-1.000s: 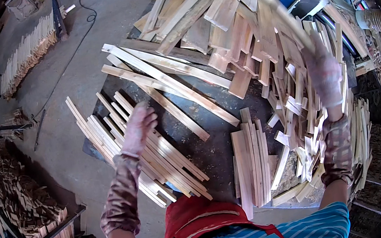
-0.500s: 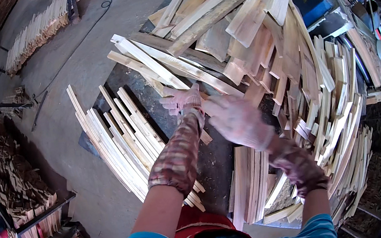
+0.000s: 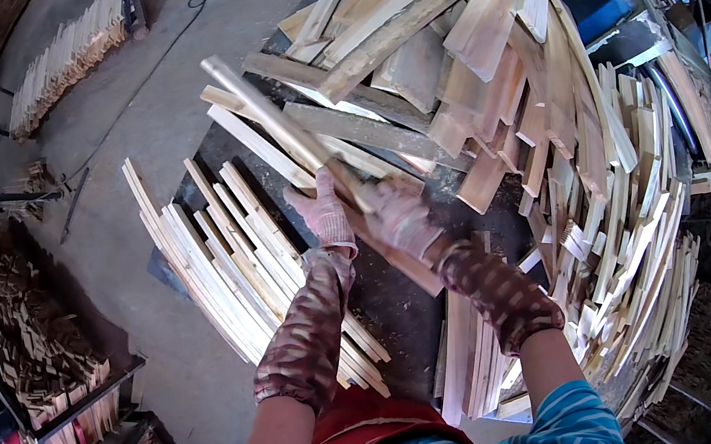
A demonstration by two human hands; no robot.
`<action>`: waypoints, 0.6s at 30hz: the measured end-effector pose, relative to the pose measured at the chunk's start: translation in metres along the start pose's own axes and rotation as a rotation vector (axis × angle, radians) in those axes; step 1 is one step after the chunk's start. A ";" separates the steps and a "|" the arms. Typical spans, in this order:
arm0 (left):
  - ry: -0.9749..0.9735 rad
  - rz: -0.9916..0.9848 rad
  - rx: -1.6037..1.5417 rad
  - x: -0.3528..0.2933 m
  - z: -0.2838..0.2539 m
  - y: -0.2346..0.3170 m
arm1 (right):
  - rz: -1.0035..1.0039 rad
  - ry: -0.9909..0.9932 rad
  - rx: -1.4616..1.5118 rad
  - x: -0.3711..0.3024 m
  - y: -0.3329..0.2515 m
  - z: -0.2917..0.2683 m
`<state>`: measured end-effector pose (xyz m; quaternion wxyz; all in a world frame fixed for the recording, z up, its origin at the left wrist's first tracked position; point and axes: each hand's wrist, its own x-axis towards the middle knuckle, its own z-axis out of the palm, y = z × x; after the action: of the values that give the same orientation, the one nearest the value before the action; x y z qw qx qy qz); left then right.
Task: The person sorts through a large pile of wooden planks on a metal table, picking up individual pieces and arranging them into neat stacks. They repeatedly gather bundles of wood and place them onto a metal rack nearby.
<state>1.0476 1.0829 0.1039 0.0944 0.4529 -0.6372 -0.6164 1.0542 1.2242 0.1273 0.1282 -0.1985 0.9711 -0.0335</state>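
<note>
Both hands, left (image 3: 324, 216) and right (image 3: 399, 217), grip one long slat (image 3: 285, 135); neat rows (image 3: 231, 262) lie lower left, a jumbled pile (image 3: 476, 42) waits upper right.

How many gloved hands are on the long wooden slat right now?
2. The left hand grips the long wooden slat at mid-length; the right hand holds it just below, nearer its lower end.

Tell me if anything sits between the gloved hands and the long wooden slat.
Nothing does. The left hand and right hand are both wrapped directly around the long wooden slat, raised above the pile of wood pieces. No other piece lies between the gloves and it.
</note>
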 end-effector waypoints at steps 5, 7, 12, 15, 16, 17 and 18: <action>0.086 -0.100 0.239 -0.017 0.004 0.026 | -0.063 0.168 0.097 0.008 0.007 0.004; 0.035 -0.121 0.244 -0.017 0.002 0.031 | 0.052 0.391 0.105 0.022 0.029 -0.002; 0.037 -0.049 0.297 -0.014 0.000 0.024 | 0.260 0.234 0.017 0.041 0.056 -0.029; 0.027 -0.023 0.289 -0.011 -0.003 0.019 | 0.274 0.286 -0.004 0.050 0.056 -0.021; 0.022 -0.021 0.307 -0.012 -0.001 0.021 | 0.289 0.280 -0.024 0.054 0.059 -0.018; 0.017 -0.019 0.326 -0.014 0.001 0.023 | 0.253 0.266 -0.063 0.060 0.066 -0.017; -0.025 -0.041 0.360 -0.017 0.003 0.026 | 0.235 0.256 -0.098 0.063 0.078 -0.012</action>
<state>1.0427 1.0925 0.1336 -0.0086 0.4677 -0.7292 -0.4995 0.9652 1.2712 0.1152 -0.0032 -0.0839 0.9965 0.0039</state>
